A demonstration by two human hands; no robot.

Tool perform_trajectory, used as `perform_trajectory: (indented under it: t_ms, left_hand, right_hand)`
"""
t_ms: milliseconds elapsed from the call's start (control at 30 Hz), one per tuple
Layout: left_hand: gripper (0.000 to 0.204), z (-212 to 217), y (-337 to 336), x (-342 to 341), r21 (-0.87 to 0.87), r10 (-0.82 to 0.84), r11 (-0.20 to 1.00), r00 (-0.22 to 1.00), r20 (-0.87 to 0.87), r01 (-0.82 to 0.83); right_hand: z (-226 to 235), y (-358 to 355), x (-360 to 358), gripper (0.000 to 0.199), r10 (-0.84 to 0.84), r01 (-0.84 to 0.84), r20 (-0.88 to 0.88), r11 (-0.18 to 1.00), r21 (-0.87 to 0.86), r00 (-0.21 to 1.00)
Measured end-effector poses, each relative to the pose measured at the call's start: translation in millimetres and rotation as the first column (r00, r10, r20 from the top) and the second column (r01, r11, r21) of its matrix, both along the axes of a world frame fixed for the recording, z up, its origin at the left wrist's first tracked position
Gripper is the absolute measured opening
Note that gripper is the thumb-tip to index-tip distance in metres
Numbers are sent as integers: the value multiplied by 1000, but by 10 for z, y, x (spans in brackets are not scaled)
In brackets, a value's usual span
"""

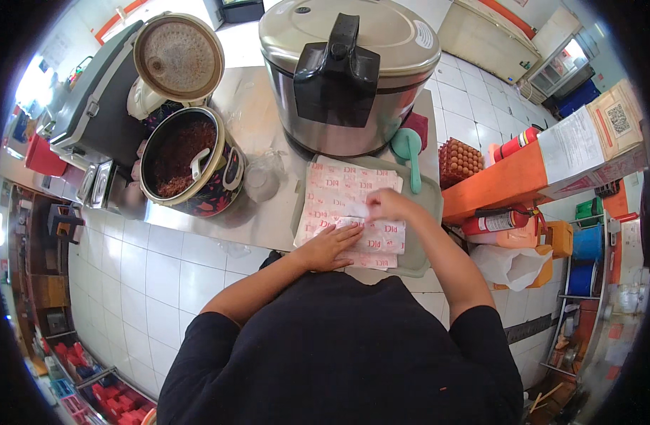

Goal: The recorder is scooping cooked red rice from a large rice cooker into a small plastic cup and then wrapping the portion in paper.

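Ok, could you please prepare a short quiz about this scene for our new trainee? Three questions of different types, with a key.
1. True or false: the large round silver metal cooker is closed.
2. Choose one. Which stands open, showing dark reddish-brown food?
a) the silver cooker
b) the round black flower-patterned pot
c) neither
3. Short answer: what lies directly under the person's left hand?

Key: 1. True. 2. b. 3. Pale pink rectangular paper sheets with red print.
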State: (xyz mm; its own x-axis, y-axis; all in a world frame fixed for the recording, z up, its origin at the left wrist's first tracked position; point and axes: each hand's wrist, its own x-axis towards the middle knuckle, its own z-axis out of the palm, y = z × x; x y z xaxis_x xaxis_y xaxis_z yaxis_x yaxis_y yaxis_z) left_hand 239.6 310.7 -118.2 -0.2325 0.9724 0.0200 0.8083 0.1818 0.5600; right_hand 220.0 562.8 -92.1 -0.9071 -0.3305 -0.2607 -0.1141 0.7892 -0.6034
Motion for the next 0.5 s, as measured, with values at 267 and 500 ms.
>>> perform_trajectory:
  t_ms: [267,500]
  left_hand:
    - [47,55,-66,-29,49,42,996,904,424,-69]
    - [24,468,-112,-103,355,378,897,873,-308,-263]
  right_hand:
    - [-114,-200,806,13,20,-27,-88,997,-76,996]
    - [-175,-233,1033,12,-60,59,-247,998,-11,967]
